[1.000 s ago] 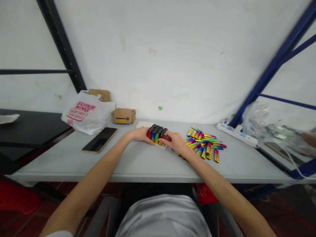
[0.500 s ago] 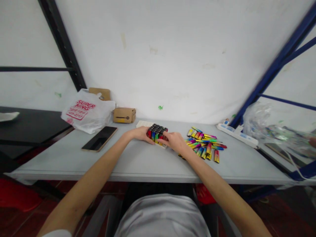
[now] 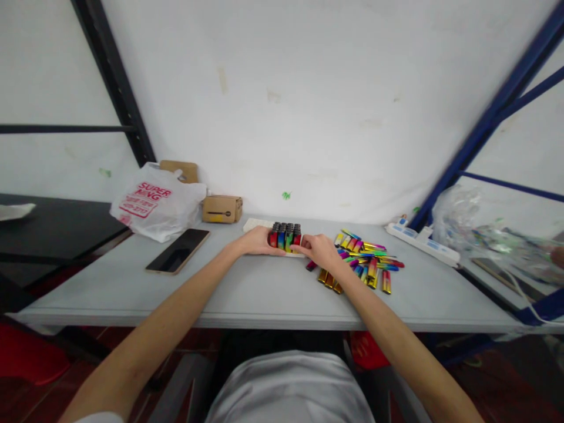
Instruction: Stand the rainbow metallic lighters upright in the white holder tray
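Observation:
A tight block of cigarette lighters [image 3: 285,237] with black tops and red, blue, green and yellow bodies stands upright in the middle of the table. My left hand [image 3: 259,241] wraps round its left side, the thumb across the lower front. At the right side my right hand [image 3: 318,249] presses with curled fingers, its thumb at the lower front corner. A white tray [image 3: 253,223] shows behind and under the block, mostly hidden. Beside my right forearm lies a loose pile of shiny rainbow-and-gold lighter-shaped pieces [image 3: 372,267], partly covered by the arm.
On the left of the table [image 3: 255,294] lie a phone [image 3: 178,251], a white plastic bag [image 3: 158,202] and a small cardboard box [image 3: 222,209]. A white power strip [image 3: 423,244] runs along the right, near clear plastic packaging [image 3: 462,214]. A wall stands behind.
The block, seen turned at an angle before, now faces me squarely. My right hand has shifted slightly right, to the block's side, and more of the tray's front edge is covered.

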Action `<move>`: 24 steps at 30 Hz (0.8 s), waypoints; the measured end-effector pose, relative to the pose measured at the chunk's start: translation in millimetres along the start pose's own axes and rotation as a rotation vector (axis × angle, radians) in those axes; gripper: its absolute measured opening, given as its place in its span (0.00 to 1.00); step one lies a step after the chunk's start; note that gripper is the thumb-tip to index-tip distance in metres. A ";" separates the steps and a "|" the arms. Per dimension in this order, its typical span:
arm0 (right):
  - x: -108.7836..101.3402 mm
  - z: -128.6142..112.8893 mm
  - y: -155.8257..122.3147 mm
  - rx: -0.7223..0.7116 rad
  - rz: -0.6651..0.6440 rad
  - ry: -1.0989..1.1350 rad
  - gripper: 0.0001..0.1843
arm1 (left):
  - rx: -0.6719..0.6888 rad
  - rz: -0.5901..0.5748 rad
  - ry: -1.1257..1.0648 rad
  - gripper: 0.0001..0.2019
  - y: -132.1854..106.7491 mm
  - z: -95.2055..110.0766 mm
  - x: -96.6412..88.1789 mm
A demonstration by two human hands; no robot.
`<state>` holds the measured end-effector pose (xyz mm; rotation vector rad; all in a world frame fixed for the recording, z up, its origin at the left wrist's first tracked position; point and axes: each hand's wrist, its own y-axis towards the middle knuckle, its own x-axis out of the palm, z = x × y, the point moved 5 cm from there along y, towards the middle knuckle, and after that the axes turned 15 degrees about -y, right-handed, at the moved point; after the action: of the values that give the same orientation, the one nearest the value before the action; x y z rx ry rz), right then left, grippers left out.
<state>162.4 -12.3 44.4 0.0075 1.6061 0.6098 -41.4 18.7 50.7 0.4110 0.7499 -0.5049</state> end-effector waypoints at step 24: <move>-3.7 3.3 -0.2 -0.032 -0.006 0.078 0.30 | -0.113 0.018 -0.129 0.32 5.7 -16.8 -4.5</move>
<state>166.1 -12.5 47.7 -0.0450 1.6707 0.6381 -50.0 33.3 43.8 0.2773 0.6460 -0.4656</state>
